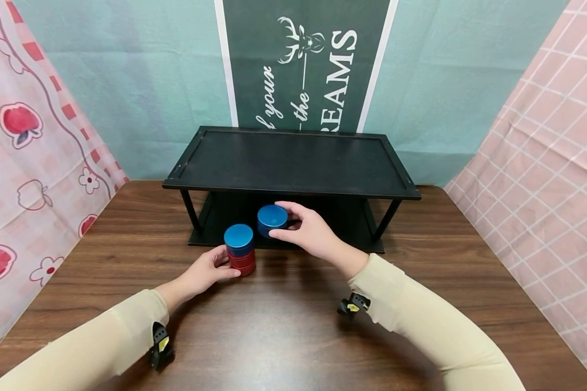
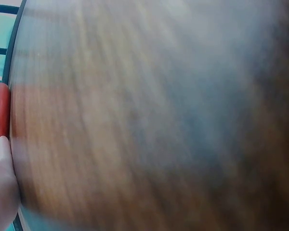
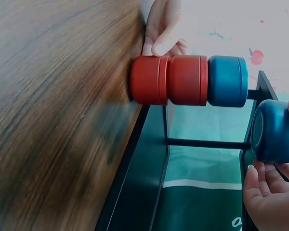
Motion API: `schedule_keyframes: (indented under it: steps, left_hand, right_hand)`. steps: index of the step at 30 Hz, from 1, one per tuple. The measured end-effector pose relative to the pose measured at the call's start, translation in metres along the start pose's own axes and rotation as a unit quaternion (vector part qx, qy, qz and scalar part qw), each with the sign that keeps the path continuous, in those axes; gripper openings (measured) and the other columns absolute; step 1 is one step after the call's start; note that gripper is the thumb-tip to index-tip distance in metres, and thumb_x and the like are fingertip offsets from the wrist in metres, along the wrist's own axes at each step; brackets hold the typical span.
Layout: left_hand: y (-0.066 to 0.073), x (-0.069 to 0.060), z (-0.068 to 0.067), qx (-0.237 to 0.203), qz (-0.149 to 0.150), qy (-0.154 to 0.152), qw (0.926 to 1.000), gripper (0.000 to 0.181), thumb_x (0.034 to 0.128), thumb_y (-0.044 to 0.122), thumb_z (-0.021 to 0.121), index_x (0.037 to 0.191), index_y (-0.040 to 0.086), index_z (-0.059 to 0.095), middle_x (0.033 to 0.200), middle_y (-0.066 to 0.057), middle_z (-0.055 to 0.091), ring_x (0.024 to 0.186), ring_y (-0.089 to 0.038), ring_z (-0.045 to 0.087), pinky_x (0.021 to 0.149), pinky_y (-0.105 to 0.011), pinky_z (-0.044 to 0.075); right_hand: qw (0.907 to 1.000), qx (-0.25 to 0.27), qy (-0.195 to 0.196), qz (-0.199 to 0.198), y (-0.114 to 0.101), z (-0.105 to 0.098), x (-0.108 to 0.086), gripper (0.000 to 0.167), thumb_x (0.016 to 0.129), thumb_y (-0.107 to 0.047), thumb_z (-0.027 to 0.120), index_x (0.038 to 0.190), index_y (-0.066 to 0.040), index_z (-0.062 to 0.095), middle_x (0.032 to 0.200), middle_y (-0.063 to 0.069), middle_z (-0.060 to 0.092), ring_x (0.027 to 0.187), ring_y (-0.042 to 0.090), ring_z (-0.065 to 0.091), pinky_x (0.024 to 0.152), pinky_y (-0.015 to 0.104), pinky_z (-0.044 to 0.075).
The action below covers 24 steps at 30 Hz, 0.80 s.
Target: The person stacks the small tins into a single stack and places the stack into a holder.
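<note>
Blue container (image 1: 272, 217), unseen from left wrist, and red container (image 1: 247, 268) occupy separate gripping hands (image 1: 207, 271) (image 1: 312, 231).

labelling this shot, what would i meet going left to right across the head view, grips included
fruit-print cloth → left grip → red-and-blue stack → held blue container → right grip → pink grid-patterned cloth

The left hand (image 1: 206, 272) grips, its thumb (image 1: 227, 273) on the side nearer the body and its fingers (image 1: 218, 252) opposite. Raised higher, to its right and slightly farther forward, the right hand (image 1: 312, 231) holds likewise between thumb and fingers. Behind the hands, the sleeved left forearm (image 1: 90, 342) and right forearm (image 1: 420, 304) angle inward.
</note>
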State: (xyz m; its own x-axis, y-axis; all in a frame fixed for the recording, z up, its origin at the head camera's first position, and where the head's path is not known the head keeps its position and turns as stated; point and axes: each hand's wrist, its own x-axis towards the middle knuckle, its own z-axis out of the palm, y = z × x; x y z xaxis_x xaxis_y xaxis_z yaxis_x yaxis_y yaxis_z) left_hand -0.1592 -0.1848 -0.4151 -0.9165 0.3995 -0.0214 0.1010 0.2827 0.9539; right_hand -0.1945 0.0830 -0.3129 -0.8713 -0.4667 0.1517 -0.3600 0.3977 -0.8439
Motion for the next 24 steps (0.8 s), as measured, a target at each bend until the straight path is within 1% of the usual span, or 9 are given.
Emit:
schedule_keyframes:
  steps: [6, 13, 17, 21, 24]
  left_hand:
    - [0.0, 0.001, 0.001, -0.01, -0.005, -0.001, 0.9999, 0.061, 0.0847, 0.014, 0.069, 0.135, -0.005, 0.039, 0.131, -0.022, 0.05, 0.125, -0.036, 0.043, 0.104, -0.05, 0.031]
    - [-0.002, 0.001, -0.001, -0.013, 0.002, -0.007, 0.9999, 0.062, 0.0853, 0.015, 0.069, 0.136, -0.004, 0.038, 0.132, -0.021, 0.049, 0.125, -0.035, 0.042, 0.104, -0.05, 0.031]
    - [-0.002, 0.0, -0.002, -0.008, 0.009, -0.01, 0.9999, 0.062, 0.0857, 0.015, 0.068, 0.137, -0.003, 0.037, 0.133, -0.021, 0.048, 0.125, -0.035, 0.042, 0.103, -0.05, 0.032]
    - [-0.003, -0.001, -0.002, -0.011, 0.011, -0.014, 0.9998, 0.062, 0.0859, 0.014, 0.068, 0.136, -0.004, 0.037, 0.132, -0.021, 0.049, 0.125, -0.035, 0.043, 0.103, -0.049, 0.032]
    - [-0.002, 0.0, -0.002, -0.014, 0.012, -0.015, 0.9997, 0.061, 0.0858, 0.014, 0.068, 0.136, -0.004, 0.037, 0.132, -0.021, 0.049, 0.124, -0.035, 0.043, 0.103, -0.049, 0.032]
  right_hand:
    - [0.9999, -0.002, -0.011, -0.005, -0.005, 0.01, 0.007, 0.058, 0.08, -0.026, 0.075, 0.132, -0.013, 0.051, 0.115, 0.004, 0.059, 0.098, 0.017, 0.056, 0.083, 0.028, 0.051]
    - [0.9998, 0.008, -0.016, -0.011, -0.01, 0.02, 0.014, 0.058, 0.08, -0.025, 0.075, 0.132, -0.011, 0.051, 0.114, 0.004, 0.06, 0.098, 0.017, 0.056, 0.084, 0.031, 0.051]
    - [0.9997, 0.002, -0.022, -0.013, -0.013, 0.026, 0.017, 0.06, 0.08, -0.027, 0.075, 0.133, -0.012, 0.051, 0.114, 0.003, 0.06, 0.098, 0.016, 0.056, 0.082, 0.025, 0.051]
    - [0.9995, 0.0, -0.029, -0.012, -0.017, 0.031, 0.019, 0.06, 0.08, -0.028, 0.074, 0.133, -0.013, 0.05, 0.114, 0.003, 0.06, 0.098, 0.016, 0.056, 0.081, 0.023, 0.05]
    - [0.9993, -0.006, -0.034, -0.013, -0.019, 0.034, 0.021, 0.06, 0.081, -0.028, 0.074, 0.134, -0.012, 0.05, 0.116, 0.003, 0.059, 0.099, 0.016, 0.056, 0.081, 0.024, 0.05]
